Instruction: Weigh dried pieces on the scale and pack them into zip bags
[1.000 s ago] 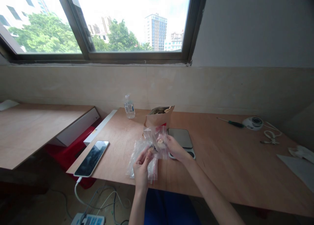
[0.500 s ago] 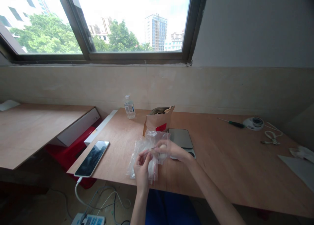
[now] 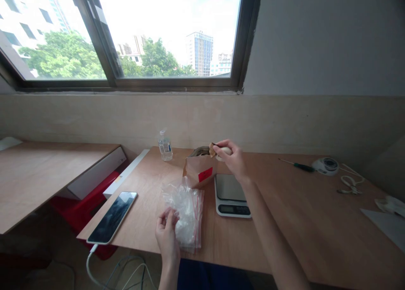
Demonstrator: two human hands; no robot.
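Note:
My left hand [image 3: 168, 231] is closed, its fingertips pinching the edge of a clear plastic zip bag [image 3: 180, 193]. That bag lies over several similar bags with red zip strips [image 3: 198, 222] on the table. Farther off, my right hand [image 3: 232, 157] is raised at the top right corner of an open brown paper bag [image 3: 196, 167] with a red label. Thumb and finger pinch the bag's rim [image 3: 211, 150]. A small cream-white rounded object [image 3: 224, 152] sits in the same hand; its kind is unclear. Below that hand, a digital kitchen scale [image 3: 232, 188] is partly covered by my forearm.
A phone [image 3: 113, 217] with a plugged-in cable lies at the table's left edge. A clear bottle [image 3: 165, 146] stands at the back. On the right are a screwdriver [image 3: 302, 166], a white dome camera [image 3: 325, 165], a coiled cable [image 3: 349, 184] and a paper sheet [image 3: 382, 226].
My right hand has moved up and away from the plastic bag to the paper bag's rim, still with the cream-white object. My left hand has shifted left and down, keeping the plastic bag.

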